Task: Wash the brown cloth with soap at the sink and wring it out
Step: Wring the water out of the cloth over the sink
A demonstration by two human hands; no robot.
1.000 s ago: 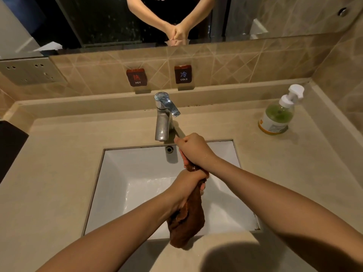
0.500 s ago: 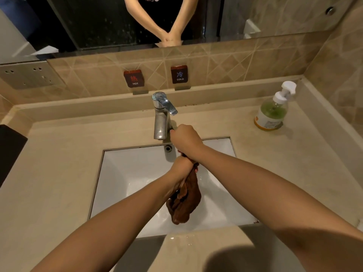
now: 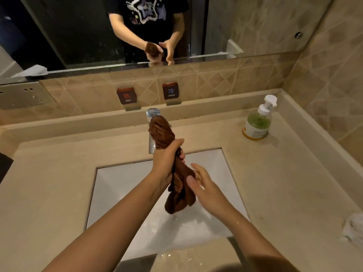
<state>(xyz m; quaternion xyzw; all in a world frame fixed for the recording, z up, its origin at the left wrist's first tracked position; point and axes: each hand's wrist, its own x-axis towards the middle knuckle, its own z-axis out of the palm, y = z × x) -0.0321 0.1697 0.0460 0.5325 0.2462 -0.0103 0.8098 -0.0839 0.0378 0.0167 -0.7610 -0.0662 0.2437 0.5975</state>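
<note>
The brown cloth (image 3: pixel 177 195) is twisted into a long roll over the white sink (image 3: pixel 117 185). My left hand (image 3: pixel 167 160) grips its middle, so one end sticks up in front of the faucet (image 3: pixel 151 112) and the other hangs down over the basin. My right hand (image 3: pixel 200 183) has its fingers spread and rests against the lower part of the cloth without gripping it. A soap pump bottle (image 3: pixel 257 122) with green liquid stands on the counter at the far right.
A beige counter (image 3: pixel 284 183) surrounds the sink, with water pooled on its front edge (image 3: pixel 176 258). HOT (image 3: pixel 126 95) and COLD (image 3: pixel 170 91) signs sit on the back ledge under a mirror. A white crumpled thing (image 3: pixel 353 230) lies at the right edge.
My right hand let go of the cloth's top end and dropped to its lower part, fingers apart. My left hand turned the cloth so one end points up.
</note>
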